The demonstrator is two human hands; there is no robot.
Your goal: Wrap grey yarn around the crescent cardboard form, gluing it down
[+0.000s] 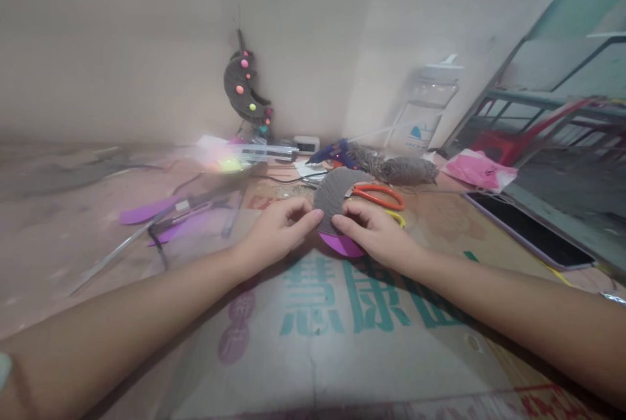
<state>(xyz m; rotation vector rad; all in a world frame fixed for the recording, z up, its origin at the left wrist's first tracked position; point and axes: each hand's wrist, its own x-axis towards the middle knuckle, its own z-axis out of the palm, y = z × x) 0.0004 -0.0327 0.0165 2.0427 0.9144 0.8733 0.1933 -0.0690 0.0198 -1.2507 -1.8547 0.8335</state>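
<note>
Head view. Two bare hands work on a crescent (330, 198) held above a printed cardboard sheet (274, 368), near the centre of the scene. The crescent is wound in grey yarn over its upper part; its purple lower end (342, 246) is bare. The left hand (286, 231) has thumb and forefinger pinched on the crescent's left edge. The right hand (376, 231) pinches it from the opposite side, the thumb lying on the yarn. The two hands are apart from each other, with the crescent between them.

Just beyond the right hand lie scissors with an orange handle (379, 197) and, partly covered by that hand, a yellow handle (397, 218). Behind these are a blue glue gun (340, 154) and a bundle of grey yarn (408, 171). A clear bottle (428, 113) stands near the wall. To the right are a pink packet (482, 169) and a phone (533, 227). At left, purple pieces (149, 210) lie among blurred tools. Against the wall, a second grey crescent (237, 84) bears coloured balls.
</note>
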